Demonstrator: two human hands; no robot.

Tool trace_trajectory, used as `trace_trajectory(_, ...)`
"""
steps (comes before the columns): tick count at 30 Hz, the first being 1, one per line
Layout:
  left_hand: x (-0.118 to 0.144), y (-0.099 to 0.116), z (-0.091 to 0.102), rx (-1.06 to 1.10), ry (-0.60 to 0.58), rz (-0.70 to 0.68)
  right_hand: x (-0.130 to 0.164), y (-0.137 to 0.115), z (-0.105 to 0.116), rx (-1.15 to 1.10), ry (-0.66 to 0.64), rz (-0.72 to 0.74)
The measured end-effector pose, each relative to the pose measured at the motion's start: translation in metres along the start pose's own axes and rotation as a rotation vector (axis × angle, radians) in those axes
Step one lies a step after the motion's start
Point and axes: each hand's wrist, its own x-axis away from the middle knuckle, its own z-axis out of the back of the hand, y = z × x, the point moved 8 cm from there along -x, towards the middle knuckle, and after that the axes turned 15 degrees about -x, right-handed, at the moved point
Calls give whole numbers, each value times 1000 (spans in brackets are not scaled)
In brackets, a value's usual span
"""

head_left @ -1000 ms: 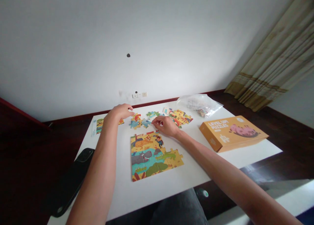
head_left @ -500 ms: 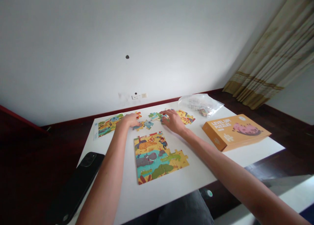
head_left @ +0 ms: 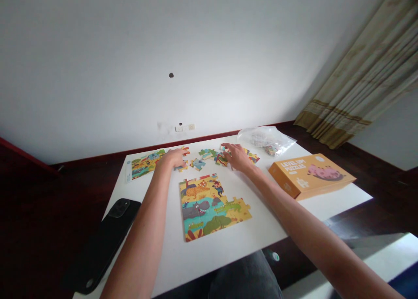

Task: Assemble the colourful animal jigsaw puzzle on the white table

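Observation:
A partly joined jigsaw (head_left: 210,205) with a hippo and a crocodile lies in the middle of the white table (head_left: 228,244). Beyond it are several loose pieces (head_left: 204,157). My left hand (head_left: 171,158) rests palm down on the pieces at the left of that scatter. My right hand (head_left: 237,156) lies over the pieces at the right, fingers spread and touching them. Whether either hand pinches a piece is hidden.
A printed picture sheet (head_left: 145,163) lies at the far left of the table. A black phone (head_left: 104,240) overhangs the left edge. An orange puzzle box (head_left: 310,175) sits at the right, with a clear plastic bag (head_left: 266,139) of pieces behind it. A curtain (head_left: 369,77) hangs at right.
My right hand has moved away from the joined puzzle's top edge, out to the right-hand loose pieces. My left hand has slid right and nearer, uncovering the picture sheet.

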Motion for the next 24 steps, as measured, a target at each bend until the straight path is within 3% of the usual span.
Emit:
trace_trajectory(5,2,14,4,2,11,12,2,-1,5,8,-186,85)
trace_trajectory(9,2,34,8,22,59,-29,5,3,1,14,-260,72)
trace_trajectory(13,-1,44,5,32,58,-58,3,3,1,-15,-219,45)
trace_trajectory(19,2,32,10,46,81,-8,0,-3,8,-140,-134,28)
trace_trajectory(22,4,28,18,56,100,-18,-1,1,8,-318,-67,-21)
trace_trajectory(24,6,27,25,71,127,-46,-1,4,5,-555,-17,-86)
